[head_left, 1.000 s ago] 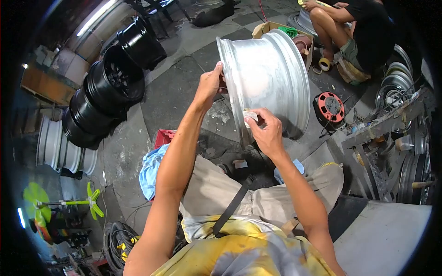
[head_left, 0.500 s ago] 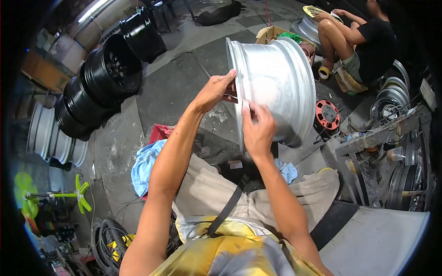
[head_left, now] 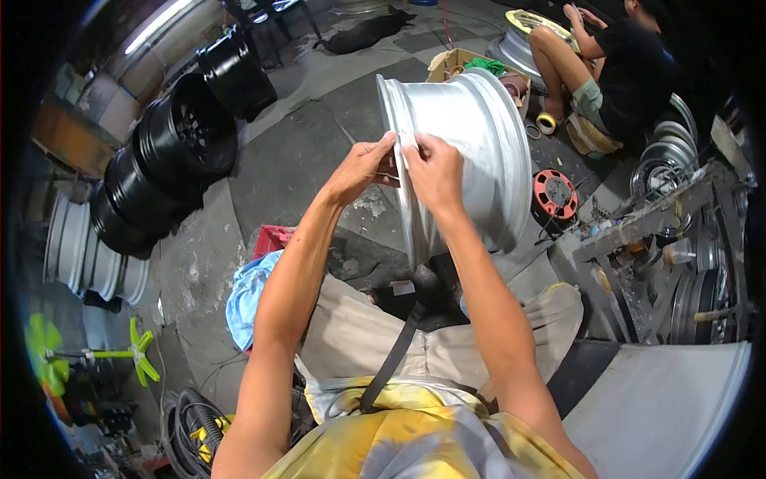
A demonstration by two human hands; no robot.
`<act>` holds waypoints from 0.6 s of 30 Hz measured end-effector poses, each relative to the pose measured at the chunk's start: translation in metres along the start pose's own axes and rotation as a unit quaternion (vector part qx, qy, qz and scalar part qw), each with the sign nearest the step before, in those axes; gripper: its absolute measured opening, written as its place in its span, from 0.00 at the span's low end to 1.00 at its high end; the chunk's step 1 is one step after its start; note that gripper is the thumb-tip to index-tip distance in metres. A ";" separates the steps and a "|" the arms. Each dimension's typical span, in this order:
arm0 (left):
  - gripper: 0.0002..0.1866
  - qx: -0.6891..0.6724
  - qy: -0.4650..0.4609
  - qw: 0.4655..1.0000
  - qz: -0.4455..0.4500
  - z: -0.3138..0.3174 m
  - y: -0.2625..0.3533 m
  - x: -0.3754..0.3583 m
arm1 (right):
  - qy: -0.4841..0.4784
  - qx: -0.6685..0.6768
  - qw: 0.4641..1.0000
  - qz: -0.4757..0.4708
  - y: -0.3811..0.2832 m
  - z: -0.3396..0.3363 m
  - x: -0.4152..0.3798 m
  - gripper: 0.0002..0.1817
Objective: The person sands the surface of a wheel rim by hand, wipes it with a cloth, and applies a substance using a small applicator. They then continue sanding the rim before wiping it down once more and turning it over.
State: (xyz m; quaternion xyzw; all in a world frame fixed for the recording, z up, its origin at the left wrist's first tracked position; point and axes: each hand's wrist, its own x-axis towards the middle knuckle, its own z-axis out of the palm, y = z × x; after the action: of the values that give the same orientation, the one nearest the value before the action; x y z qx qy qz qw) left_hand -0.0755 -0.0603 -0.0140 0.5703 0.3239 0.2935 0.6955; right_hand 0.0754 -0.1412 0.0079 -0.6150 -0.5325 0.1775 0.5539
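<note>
A silvery bare-metal wheel rim (head_left: pixel 483 152) stands on its edge in front of my knees, its near lip facing left. My left hand (head_left: pixel 363 169) grips that lip from the left, thumb on the edge and fingers curled behind it. On the barrel side, my right hand (head_left: pixel 436 172) is closed with its fingertips pressed against the inside of the same lip, near my left thumb. Whatever those fingertips may pinch is hidden.
Black wheel rims (head_left: pixel 179 128) and grey rims (head_left: pixel 96 247) stand along the left. A co-worker (head_left: pixel 630 76) sits at the back right beside a yellow-edged rim (head_left: pixel 538 24). Nearby are a red cord reel (head_left: pixel 554 195), a cardboard box (head_left: pixel 455 60), a blue cloth (head_left: pixel 251 299) and a green fan (head_left: pixel 140 351).
My right hand has slid up the lip, closer to my left hand, which keeps its hold. The whole view has shifted slightly. The co-worker's hands have moved up off the yellow-edged rim.
</note>
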 end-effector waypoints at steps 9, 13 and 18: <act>0.34 0.025 0.003 1.000 0.000 0.001 0.004 0.000 | 0.003 0.031 0.999 -0.008 0.021 -0.008 -0.054 0.11; 0.34 0.037 0.021 0.999 0.002 0.001 0.002 -0.001 | 0.025 0.022 0.999 -0.022 0.019 0.015 -0.006 0.10; 0.34 0.044 0.026 0.999 0.001 -0.001 -0.001 0.004 | 0.018 0.047 0.999 0.022 0.022 -0.003 -0.064 0.12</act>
State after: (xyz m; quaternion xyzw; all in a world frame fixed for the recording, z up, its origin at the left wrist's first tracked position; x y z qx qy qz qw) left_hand -0.0738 -0.0570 -0.0154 0.5927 0.3541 0.2943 0.6609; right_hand 0.0646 -0.1934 -0.0341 -0.6029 -0.5004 0.2033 0.5872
